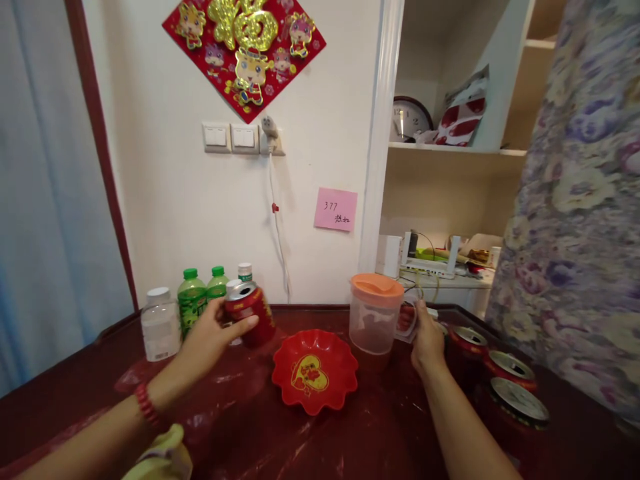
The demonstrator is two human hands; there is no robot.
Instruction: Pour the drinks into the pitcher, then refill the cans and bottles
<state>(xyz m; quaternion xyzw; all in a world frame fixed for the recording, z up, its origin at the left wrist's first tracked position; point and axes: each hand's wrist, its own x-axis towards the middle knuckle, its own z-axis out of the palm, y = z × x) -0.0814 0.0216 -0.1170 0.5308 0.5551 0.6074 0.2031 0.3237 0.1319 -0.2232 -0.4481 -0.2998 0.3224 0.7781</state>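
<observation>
My left hand is closed round an opened red drink can, which tilts slightly, its top facing me. On the right, my right hand has its fingers wrapped round the handle of a clear plastic pitcher with an orange lid. The pitcher looks upright on the table and seems to hold nothing. Between the two hands lies a red scalloped plate with a yellow heart print. Several red cans, such as a front one, stand right of my right forearm.
A clear jar with a white lid and green-capped bottles stand at the back left. A pale yellow-green item lies at the front edge. Behind the dark red table are a wall and a shelf with a white router.
</observation>
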